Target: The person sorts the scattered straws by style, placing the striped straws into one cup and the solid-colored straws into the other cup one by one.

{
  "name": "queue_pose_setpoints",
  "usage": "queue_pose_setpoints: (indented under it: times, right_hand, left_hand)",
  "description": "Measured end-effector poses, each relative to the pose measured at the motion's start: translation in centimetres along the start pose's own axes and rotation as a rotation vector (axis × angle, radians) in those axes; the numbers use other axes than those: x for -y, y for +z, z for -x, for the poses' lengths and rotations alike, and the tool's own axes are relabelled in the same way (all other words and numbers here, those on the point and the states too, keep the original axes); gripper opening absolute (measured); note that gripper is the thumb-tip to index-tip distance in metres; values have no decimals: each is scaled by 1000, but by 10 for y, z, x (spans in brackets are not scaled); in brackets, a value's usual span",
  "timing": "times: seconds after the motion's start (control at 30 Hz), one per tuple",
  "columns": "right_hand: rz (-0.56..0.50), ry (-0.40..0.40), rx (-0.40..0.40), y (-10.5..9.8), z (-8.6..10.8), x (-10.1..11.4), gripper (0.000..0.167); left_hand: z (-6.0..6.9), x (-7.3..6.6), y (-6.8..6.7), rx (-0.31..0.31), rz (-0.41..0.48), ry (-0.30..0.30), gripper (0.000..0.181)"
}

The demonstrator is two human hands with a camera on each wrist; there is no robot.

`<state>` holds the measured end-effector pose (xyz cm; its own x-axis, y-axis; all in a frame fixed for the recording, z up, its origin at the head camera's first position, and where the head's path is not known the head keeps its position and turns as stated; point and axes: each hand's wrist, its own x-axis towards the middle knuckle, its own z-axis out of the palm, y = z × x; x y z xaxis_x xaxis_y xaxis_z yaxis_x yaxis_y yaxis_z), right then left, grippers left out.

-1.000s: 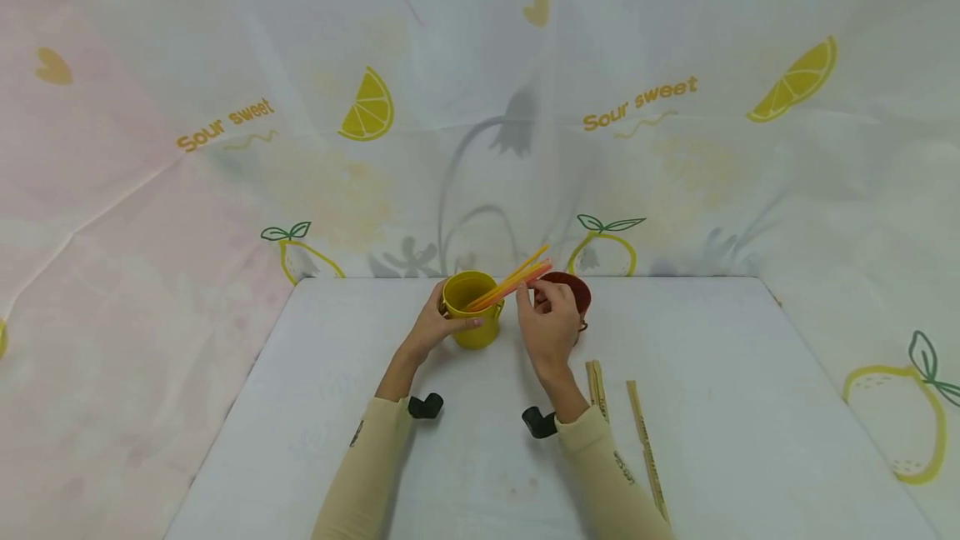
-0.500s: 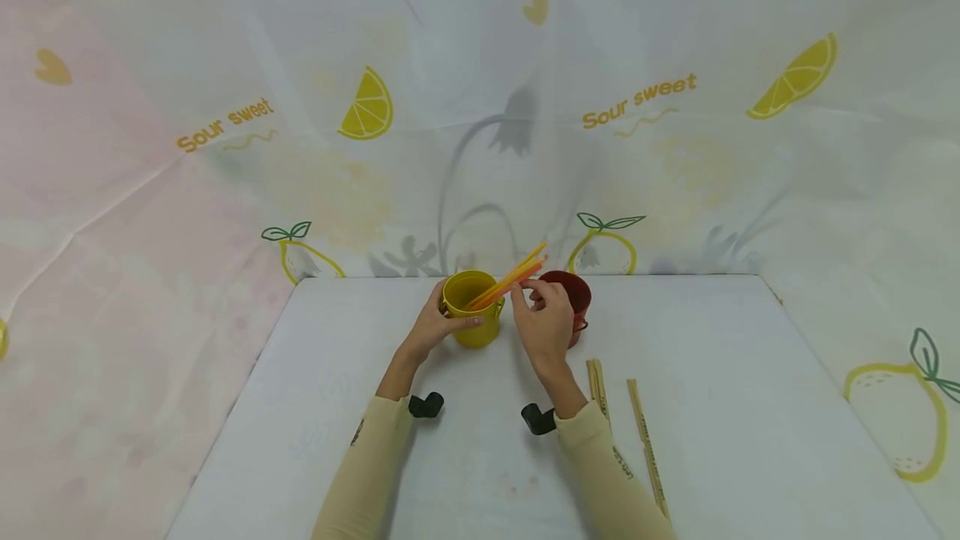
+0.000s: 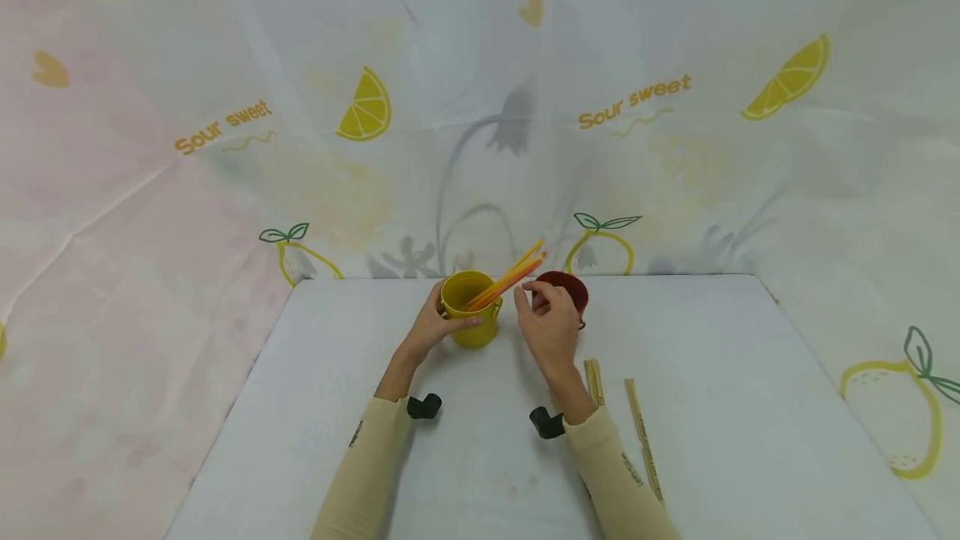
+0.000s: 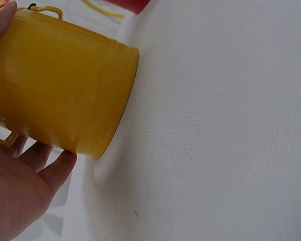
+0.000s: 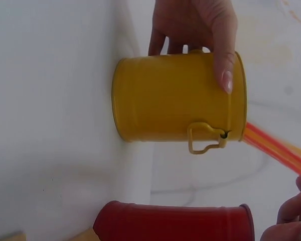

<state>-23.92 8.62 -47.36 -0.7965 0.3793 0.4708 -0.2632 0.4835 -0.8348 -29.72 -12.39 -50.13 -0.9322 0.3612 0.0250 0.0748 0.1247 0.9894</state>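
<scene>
In head view the left hand (image 3: 432, 328) grips the yellow pot (image 3: 480, 336), its straws (image 3: 512, 277) leaning toward the right hand (image 3: 550, 328), fingers bent, hold unclear; left wrist view shows fingertips (image 4: 66, 159) against the pot; right wrist view shows straws jutting out, which a knock might spill.

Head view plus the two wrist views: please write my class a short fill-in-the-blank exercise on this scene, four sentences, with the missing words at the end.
1. The left hand grips a bucket whose colour is ____.
2. The thin sticks lean out of that bucket toward the person's ____ hand.
3. The other bucket is coloured ____.
4. The lettering printed on the backdrop reads "Sour ____".

Missing words: yellow; right; red; sweet.
</scene>
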Motion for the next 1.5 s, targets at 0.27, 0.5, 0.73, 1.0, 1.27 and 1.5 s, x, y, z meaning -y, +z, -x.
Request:
queue_pose_setpoints:
  times: [0.27,0.5,0.73,1.0,1.27,1.5]
  right_hand:
    - [-19,-27,-20,-11,1,-3,13]
    - [2,-37,32,-25,3,-3,15]
    - [67,-62,119,-42,8,-4,15]
    - [157,-144,197,-59,17,-12,14]
    - [202,-235,255,-69,27,-17,17]
    - [264,-258,334,-81,35,-19,18]
  left_hand:
    - [-1,4,-1,8,18,17,84]
    - [-1,3,-1,17,33,17,85]
    - [0,3,-1,17,23,22,85]
    - [0,2,-1,9,15,22,84]
    - [0,1,-1,6,25,28,84]
    - [0,1,-1,3,25,22,84]
